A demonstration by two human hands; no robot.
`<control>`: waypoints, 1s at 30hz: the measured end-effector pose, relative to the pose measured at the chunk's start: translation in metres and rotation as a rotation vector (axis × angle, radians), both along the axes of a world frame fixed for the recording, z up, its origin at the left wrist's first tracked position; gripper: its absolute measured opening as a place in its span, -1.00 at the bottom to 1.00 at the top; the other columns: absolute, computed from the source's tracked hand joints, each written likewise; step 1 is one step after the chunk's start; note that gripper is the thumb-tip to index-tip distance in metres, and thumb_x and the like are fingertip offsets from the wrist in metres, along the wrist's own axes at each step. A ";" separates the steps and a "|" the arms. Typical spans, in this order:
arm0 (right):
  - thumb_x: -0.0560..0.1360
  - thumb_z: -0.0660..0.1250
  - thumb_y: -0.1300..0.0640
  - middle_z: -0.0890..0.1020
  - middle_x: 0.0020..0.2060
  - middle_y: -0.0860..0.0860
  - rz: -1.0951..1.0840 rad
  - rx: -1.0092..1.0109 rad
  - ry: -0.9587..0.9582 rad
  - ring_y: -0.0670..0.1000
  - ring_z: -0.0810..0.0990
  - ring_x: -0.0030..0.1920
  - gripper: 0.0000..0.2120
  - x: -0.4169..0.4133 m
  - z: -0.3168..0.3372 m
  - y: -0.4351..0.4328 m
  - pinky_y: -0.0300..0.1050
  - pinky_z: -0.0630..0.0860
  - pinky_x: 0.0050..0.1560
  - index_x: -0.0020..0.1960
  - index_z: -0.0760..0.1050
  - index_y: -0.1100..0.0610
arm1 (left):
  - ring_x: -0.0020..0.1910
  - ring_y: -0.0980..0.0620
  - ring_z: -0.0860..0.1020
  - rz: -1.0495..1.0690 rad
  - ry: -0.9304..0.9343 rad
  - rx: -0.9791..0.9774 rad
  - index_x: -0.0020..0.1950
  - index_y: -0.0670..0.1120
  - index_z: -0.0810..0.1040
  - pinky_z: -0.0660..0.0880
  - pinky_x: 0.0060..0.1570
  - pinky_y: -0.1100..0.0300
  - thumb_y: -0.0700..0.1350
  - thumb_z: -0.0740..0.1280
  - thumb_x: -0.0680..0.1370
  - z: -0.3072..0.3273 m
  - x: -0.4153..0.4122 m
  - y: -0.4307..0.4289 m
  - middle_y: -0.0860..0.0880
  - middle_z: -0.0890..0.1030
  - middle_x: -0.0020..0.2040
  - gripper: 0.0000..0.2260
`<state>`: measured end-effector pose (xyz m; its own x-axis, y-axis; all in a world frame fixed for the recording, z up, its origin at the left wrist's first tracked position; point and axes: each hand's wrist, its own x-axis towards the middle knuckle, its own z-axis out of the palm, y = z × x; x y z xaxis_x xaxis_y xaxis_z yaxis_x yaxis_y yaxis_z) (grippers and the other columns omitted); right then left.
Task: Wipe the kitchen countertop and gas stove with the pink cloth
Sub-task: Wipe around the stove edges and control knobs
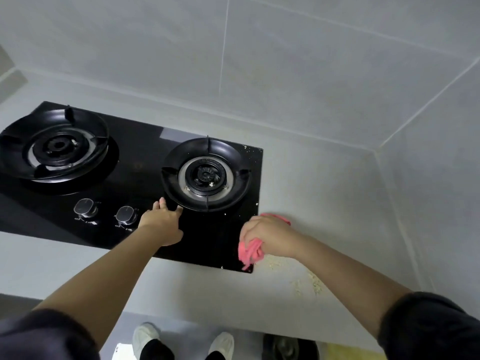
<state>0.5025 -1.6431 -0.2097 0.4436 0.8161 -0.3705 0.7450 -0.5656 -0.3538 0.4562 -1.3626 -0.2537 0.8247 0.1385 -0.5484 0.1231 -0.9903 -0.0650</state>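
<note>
The right hand [270,235] has its grip closed tight around the bunched pink cloth [250,252], pressing it down at the front right corner of the black glass gas stove [145,162] — the cloth straddles the stove's edge, part on the glass, part on the grey table [324,193]. Just right of that corner, pale crumbs [307,280] lie scattered across the table, and a few light specks dot the stove's right margin. The left hand [161,219] reaches forward over the glass, grip wide, thumb and fingertips stretched to the near rim of the right burner's pan support [241,188], holding nothing. Two round knobs [85,207] sit just left of that hand; the left burner [57,146] stands well apart on the stove's far side. Grey wall tiles [285,61] rise behind — below the table's front edge, white shoes [145,336] show on the floor.
</note>
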 end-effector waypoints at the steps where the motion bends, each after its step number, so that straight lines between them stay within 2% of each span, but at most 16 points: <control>1: 0.28 0.38 0.29 0.62 0.01 -0.12 0.003 0.057 0.024 -0.06 0.49 0.04 -0.70 -0.003 -0.004 0.010 -0.13 0.35 0.12 -0.06 0.65 0.00 | 0.55 -0.21 -0.03 0.007 0.006 -0.003 0.57 0.09 -0.05 0.25 0.37 -0.09 0.10 0.22 0.53 0.000 0.001 -0.003 -0.27 -0.10 0.56 -0.31; 4: 0.30 0.40 0.32 0.60 0.10 -0.08 0.038 0.147 0.083 0.00 0.48 0.13 -0.61 -0.018 -0.031 0.046 -0.06 0.39 0.16 0.05 0.65 -0.02 | 0.55 -0.18 -0.05 0.013 0.006 -0.006 0.58 0.10 -0.06 0.30 0.35 -0.10 0.04 0.22 0.53 0.002 0.002 -0.009 -0.25 -0.12 0.56 -0.31; 6: 0.32 0.44 0.26 0.58 0.14 -0.10 0.084 0.145 0.039 0.05 0.47 0.16 -0.66 -0.024 -0.045 0.059 0.00 0.39 0.16 0.03 0.65 -0.05 | 0.56 -0.17 -0.07 0.021 -0.008 -0.008 0.58 0.10 -0.08 0.33 0.34 -0.10 0.02 0.22 0.53 0.003 0.002 -0.012 -0.24 -0.13 0.56 -0.30; 8: 0.32 0.46 0.19 0.56 0.09 -0.12 0.102 0.117 0.024 0.04 0.45 0.13 -0.74 -0.024 -0.049 0.052 0.01 0.40 0.12 -0.03 0.64 -0.05 | 0.56 -0.15 -0.11 0.043 -0.019 -0.011 0.58 0.11 -0.12 0.35 0.33 -0.08 0.00 0.21 0.53 0.004 0.000 -0.012 -0.22 -0.17 0.57 -0.29; 10: 0.28 0.44 0.25 0.55 0.01 -0.11 0.158 0.038 0.046 0.00 0.44 0.07 -0.74 -0.020 -0.046 0.030 -0.02 0.42 0.05 -0.08 0.63 0.01 | 0.56 -0.13 -0.13 0.063 -0.024 -0.015 0.57 0.11 -0.14 0.36 0.31 -0.06 -0.03 0.20 0.54 0.003 -0.003 -0.011 -0.20 -0.20 0.57 -0.29; 13: 0.30 0.31 0.35 0.59 -0.04 0.05 0.219 -0.182 0.084 0.07 0.50 0.03 -0.75 -0.009 -0.033 -0.008 0.01 0.43 0.02 -0.06 0.62 0.18 | 0.56 -0.12 -0.14 0.073 -0.016 -0.018 0.58 0.11 -0.14 0.36 0.30 -0.05 -0.05 0.19 0.53 0.001 -0.009 -0.012 -0.19 -0.20 0.57 -0.29; 15: 0.31 0.25 0.36 0.59 -0.07 0.04 0.129 -0.211 0.078 0.01 0.51 -0.04 -0.75 0.003 -0.022 -0.019 -0.13 0.44 -0.11 -0.10 0.61 0.18 | 0.56 -0.13 -0.14 0.076 -0.018 -0.021 0.58 0.10 -0.13 0.36 0.31 -0.05 -0.05 0.19 0.54 0.001 -0.009 -0.011 -0.20 -0.20 0.57 -0.30; 17: 0.34 0.23 0.40 0.59 -0.03 -0.02 -0.076 -0.045 0.102 -0.05 0.51 -0.06 -0.72 0.015 -0.010 -0.014 -0.23 0.41 -0.18 -0.09 0.62 0.15 | 0.56 -0.13 -0.13 0.074 -0.023 -0.020 0.58 0.10 -0.12 0.36 0.31 -0.06 -0.04 0.18 0.54 0.002 -0.008 -0.011 -0.20 -0.19 0.57 -0.31; 20: 0.37 0.27 0.46 0.60 0.07 -0.02 -0.315 0.309 0.107 -0.10 0.50 0.06 -0.60 0.020 -0.008 0.003 -0.23 0.42 0.07 0.04 0.65 0.09 | 0.56 -0.13 -0.13 0.070 -0.022 -0.025 0.58 0.10 -0.12 0.38 0.28 -0.04 -0.05 0.18 0.53 0.000 -0.010 -0.013 -0.20 -0.19 0.57 -0.31; 22: 0.39 0.27 0.47 0.59 0.16 -0.03 -0.343 0.386 0.056 -0.08 0.47 0.19 -0.55 0.020 -0.023 0.013 -0.26 0.33 0.22 0.12 0.64 0.05 | 0.56 -0.13 -0.13 0.069 -0.031 -0.027 0.58 0.10 -0.13 0.40 0.25 -0.03 -0.05 0.17 0.53 -0.001 -0.010 -0.015 -0.20 -0.20 0.57 -0.30; 24: 0.47 0.29 0.33 0.55 0.24 -0.03 -0.364 0.397 0.028 -0.04 0.41 0.30 -0.64 0.018 -0.039 0.020 -0.22 0.25 0.32 0.16 0.62 0.03 | 0.56 -0.13 -0.12 0.067 -0.041 -0.029 0.58 0.11 -0.13 0.41 0.24 -0.02 -0.05 0.18 0.53 0.000 -0.008 -0.016 -0.21 -0.19 0.57 -0.30; 26: 0.51 0.29 0.06 0.52 0.22 -0.07 -0.431 0.410 -0.082 -0.04 0.37 0.29 -0.76 0.013 -0.050 0.021 -0.19 0.20 0.31 0.15 0.59 -0.08 | 0.56 -0.13 -0.12 0.070 -0.047 -0.027 0.57 0.11 -0.13 0.41 0.23 -0.01 -0.05 0.18 0.53 0.001 -0.006 -0.016 -0.20 -0.20 0.57 -0.29; 28: 0.41 0.37 0.04 0.54 0.12 -0.11 -0.328 0.475 -0.351 -0.04 0.38 0.17 -0.78 0.006 -0.062 0.015 -0.18 0.24 0.18 0.04 0.60 -0.15 | 0.56 -0.12 -0.13 0.070 -0.043 -0.009 0.57 0.11 -0.14 0.43 0.22 -0.01 -0.05 0.18 0.52 0.001 -0.006 -0.016 -0.20 -0.20 0.57 -0.29; 30: 0.34 0.40 0.10 0.56 0.08 -0.12 -0.143 0.481 -0.484 -0.04 0.39 0.10 -0.69 0.000 -0.075 0.008 -0.18 0.27 0.11 0.04 0.60 -0.18 | 0.56 -0.13 -0.13 0.063 -0.042 0.012 0.57 0.11 -0.15 0.44 0.19 -0.02 -0.04 0.18 0.52 0.000 -0.006 -0.016 -0.21 -0.21 0.56 -0.29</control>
<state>0.5022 -1.6351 -0.2848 0.5831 0.7610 0.2843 0.8119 -0.5337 -0.2365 0.4504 -1.3784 -0.2535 0.8363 0.1973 -0.5115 0.1883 -0.9796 -0.0699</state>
